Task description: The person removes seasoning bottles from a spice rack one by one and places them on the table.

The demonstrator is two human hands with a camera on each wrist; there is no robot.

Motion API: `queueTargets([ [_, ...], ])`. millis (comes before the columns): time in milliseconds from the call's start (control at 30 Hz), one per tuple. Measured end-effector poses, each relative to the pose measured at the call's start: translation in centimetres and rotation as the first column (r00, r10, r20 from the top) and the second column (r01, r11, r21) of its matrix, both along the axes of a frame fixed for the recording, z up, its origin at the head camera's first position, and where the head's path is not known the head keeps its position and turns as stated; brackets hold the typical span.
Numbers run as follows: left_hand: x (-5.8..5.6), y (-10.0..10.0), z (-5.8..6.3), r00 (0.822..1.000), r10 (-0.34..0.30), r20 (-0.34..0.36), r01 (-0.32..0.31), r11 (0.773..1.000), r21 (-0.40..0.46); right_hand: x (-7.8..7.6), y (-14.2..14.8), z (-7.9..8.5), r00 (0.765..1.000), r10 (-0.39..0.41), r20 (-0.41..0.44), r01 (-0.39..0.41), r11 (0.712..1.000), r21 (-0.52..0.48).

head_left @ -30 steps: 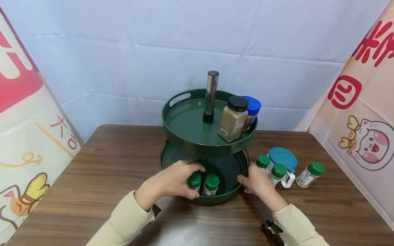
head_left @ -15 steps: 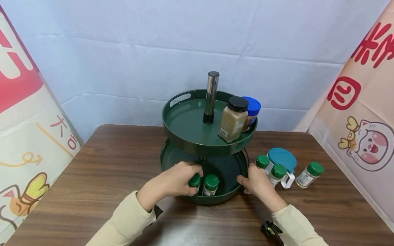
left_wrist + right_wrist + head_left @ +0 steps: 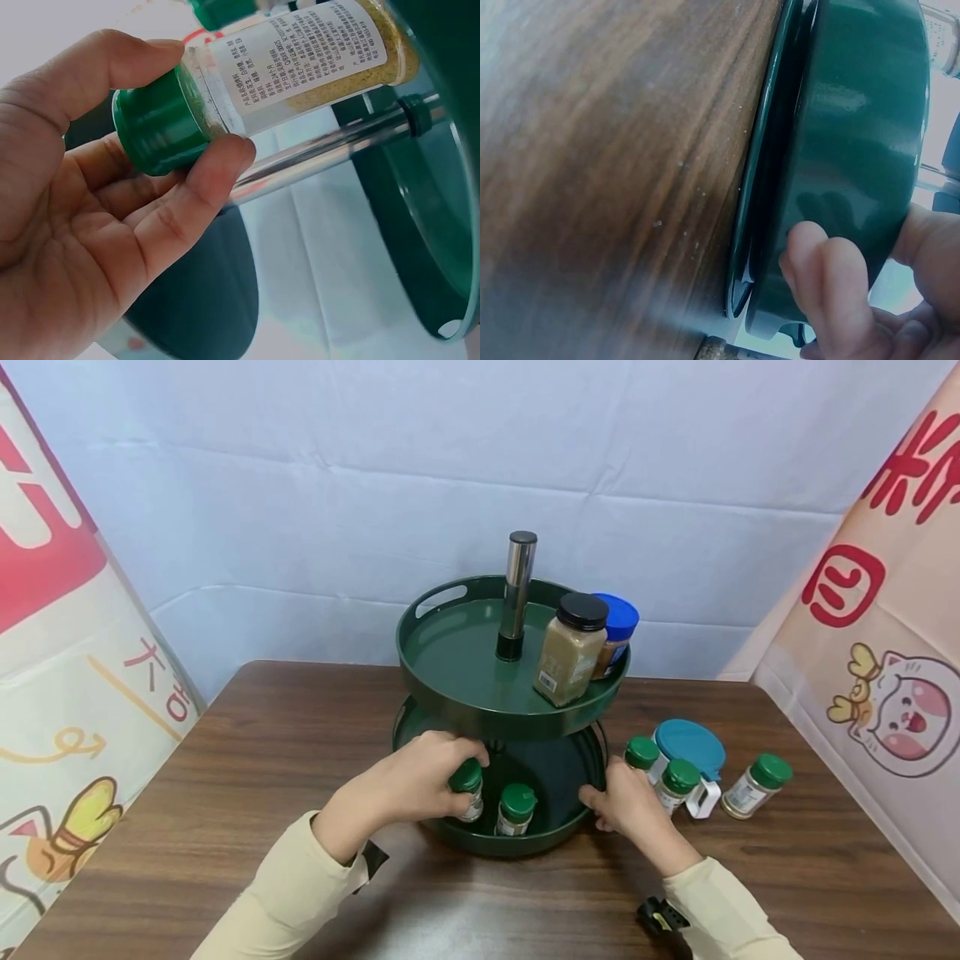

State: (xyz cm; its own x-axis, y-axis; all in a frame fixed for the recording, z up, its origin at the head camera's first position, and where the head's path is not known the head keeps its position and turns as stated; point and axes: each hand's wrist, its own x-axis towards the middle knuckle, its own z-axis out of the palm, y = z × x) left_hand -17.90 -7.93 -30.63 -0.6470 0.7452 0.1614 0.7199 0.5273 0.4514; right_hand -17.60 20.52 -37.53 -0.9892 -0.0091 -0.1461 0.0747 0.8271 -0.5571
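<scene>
My left hand (image 3: pixel 412 781) pinches a small spice jar (image 3: pixel 467 777) around its green cap, over the front left of the lower tray (image 3: pixel 517 847). In the left wrist view, thumb and fingers lie on opposite sides of the cap, and the spice jar (image 3: pixel 300 67) shows a white printed label and yellowish contents. Whether its base touches the tray cannot be told. Another green-capped spice jar (image 3: pixel 516 808) stands beside it in the tray. My right hand (image 3: pixel 626 797) grips the lower tray's right rim; fingers press the green outer wall (image 3: pixel 855 135) in the right wrist view.
Above sits the upper tray (image 3: pixel 465 652) with a central metal post (image 3: pixel 517 585), a black-lidded jar (image 3: pixel 570 652) and a blue-lidded jar (image 3: pixel 619 618). Right of the stand are a teal-lidded container (image 3: pixel 690 747) and green-capped jars (image 3: pixel 678 777) on the wooden table (image 3: pixel 225 793).
My left hand has closed round the spice jar's cap and shifted it up and slightly left, away from the other jar. My right hand stays on the rim.
</scene>
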Motion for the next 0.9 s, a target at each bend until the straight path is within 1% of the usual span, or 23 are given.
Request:
queueTargets([
  [133,0.1,0.0,0.4,1.000,0.001,0.001,-0.001,1.000,-0.012,0.0,0.1,0.0,1.000,0.004,-0.001,-0.004,1.000,0.002],
  [300,0.1,-0.2,0.4,1.000,-0.001,0.002,0.001,1.000,-0.018,0.0,0.2,0.0,1.000,0.012,-0.006,-0.012,1.000,0.002],
  [433,0.1,-0.6,0.5,1.000,0.013,-0.006,-0.013,1.000,-0.014,-0.1,0.2,-0.1,1.000,0.015,-0.014,-0.015,1.000,-0.002],
  [700,0.4,-2.0,1.0,0.996,0.062,-0.061,-0.063,0.998,-0.002,-0.1,0.1,-0.2,1.000,0.002,-0.008,-0.002,1.000,-0.005],
  [900,0.4,-3.4,1.2,0.990,0.093,-0.105,-0.089,0.995,0.041,-0.1,0.1,-0.1,1.000,0.002,-0.002,-0.002,1.000,-0.003],
])
